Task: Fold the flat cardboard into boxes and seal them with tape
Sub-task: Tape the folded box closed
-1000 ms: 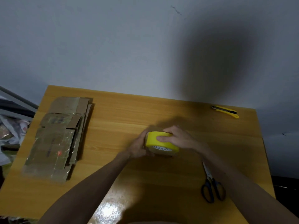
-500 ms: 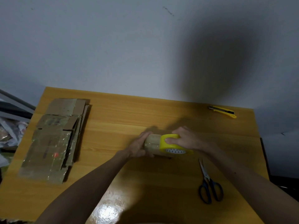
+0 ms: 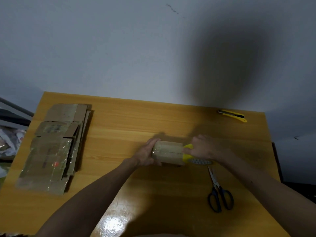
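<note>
Wooden desk [image 3: 136, 120]: left hand [image 3: 147, 154] pinching tape strip [image 3: 168, 152], right hand [image 3: 203, 148] gripping yellow tape roll [image 3: 186, 157]; flat cardboard stack [image 3: 51, 151] at frame left seemingly unfolded, no box visible.

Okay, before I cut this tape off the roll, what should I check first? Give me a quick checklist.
1. The left hand holds the box by its left end: ok.
2. The right hand grips the tape roll at the box's right end: ok.
3. The box's top is sealed flat: cannot tell, blurred.
4. The scissors lie within reach on the near right: ok.
5. A hand is free to take them: not ok, both hold something.
</note>
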